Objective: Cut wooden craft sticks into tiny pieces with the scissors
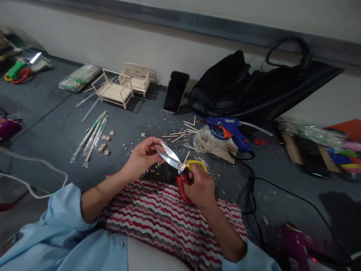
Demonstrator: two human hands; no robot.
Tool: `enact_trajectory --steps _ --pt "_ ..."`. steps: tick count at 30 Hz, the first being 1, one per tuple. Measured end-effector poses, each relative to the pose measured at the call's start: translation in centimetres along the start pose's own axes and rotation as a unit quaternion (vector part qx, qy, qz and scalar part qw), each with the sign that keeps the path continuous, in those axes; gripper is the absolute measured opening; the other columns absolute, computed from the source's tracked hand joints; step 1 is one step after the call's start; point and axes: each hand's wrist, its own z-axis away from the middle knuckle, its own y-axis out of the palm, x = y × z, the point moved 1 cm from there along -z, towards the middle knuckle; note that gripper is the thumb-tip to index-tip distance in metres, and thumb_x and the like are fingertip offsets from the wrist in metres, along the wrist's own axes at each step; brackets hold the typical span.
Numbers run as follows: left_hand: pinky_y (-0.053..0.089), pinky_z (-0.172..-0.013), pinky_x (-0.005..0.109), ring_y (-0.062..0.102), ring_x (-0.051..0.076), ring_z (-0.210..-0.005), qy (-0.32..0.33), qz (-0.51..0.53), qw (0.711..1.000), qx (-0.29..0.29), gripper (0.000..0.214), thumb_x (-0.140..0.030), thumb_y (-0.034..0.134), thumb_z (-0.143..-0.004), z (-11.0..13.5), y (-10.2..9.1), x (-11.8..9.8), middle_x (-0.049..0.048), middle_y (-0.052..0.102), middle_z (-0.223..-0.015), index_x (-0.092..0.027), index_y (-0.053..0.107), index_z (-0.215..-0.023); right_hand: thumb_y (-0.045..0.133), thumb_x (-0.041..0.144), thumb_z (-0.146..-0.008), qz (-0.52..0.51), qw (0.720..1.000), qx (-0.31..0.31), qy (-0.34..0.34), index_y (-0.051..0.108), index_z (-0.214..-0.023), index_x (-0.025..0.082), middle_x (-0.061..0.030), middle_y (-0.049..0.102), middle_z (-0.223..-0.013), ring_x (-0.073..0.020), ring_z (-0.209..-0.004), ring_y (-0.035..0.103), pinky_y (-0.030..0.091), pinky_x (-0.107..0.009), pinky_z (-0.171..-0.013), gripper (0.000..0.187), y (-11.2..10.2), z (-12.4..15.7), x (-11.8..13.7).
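Note:
My right hand (200, 185) grips a pair of scissors (172, 159) by its handles, one loop yellow and the other red. The blades are parted and point left. At their tips is my left hand (145, 156), its thumb and fingers curled together in a pinch; whatever lies between them is too small to make out. Thin wooden sticks (179, 134) and pale offcuts are scattered on the grey table just beyond both hands. Left of my left hand lie several small flower-shaped wooden pieces (104, 146). A red-and-white wavy-striped cloth (169, 214) covers my lap below.
A blue glue gun (232, 131) rests by a clear tape roll (210, 137), its black cord trailing right. Behind stand two miniature wooden bench frames (114, 92), a phone (176, 92) and a black bag (242, 90). Wrapped stick bundles (91, 137) lie left.

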Motion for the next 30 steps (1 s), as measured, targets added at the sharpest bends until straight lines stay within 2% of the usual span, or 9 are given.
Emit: enact_trajectory --steps 10,22,30 --pt "0.051 -0.065 0.021 0.063 0.009 -0.068 0.011 -0.09 0.996 0.007 0.042 -0.015 0.069 -0.068 -0.09 -0.29 -0.48 -0.002 0.064 -0.078 -0.018 0.053 -0.107 0.053 0.027 -0.073 0.023 1.0 0.011 -0.008 0.042 -0.073 0.024 0.0006 0.05 -0.065 -0.0159 -0.06 0.047 0.033 -0.028 -0.056 0.012 -0.09 -0.07 -0.03" --pt "0.049 -0.07 0.022 0.064 0.012 -0.075 0.096 -0.181 0.979 0.0 0.073 -0.006 0.064 -0.069 0.49 -0.42 -0.24 0.0001 0.069 -0.083 -0.019 0.037 -0.136 0.053 0.025 -0.074 0.037 0.999 0.003 -0.038 0.05 -0.086 0.02 -0.0037 0.056 -0.074 -0.0192 -0.069 0.051 0.037 -0.029 -0.06 0.013 0.05 0.0 -0.11" --pt "0.05 -0.073 0.025 0.067 0.013 -0.077 0.117 -0.234 0.965 0.0 0.078 -0.004 0.061 -0.069 0.63 -0.54 -0.13 0.0003 0.071 -0.085 -0.021 0.034 -0.141 0.052 0.023 -0.073 0.046 0.998 0.003 -0.047 0.05 -0.089 0.02 -0.0048 0.057 -0.076 -0.0201 -0.071 0.051 0.038 -0.029 -0.062 0.017 0.08 -0.04 -0.07"
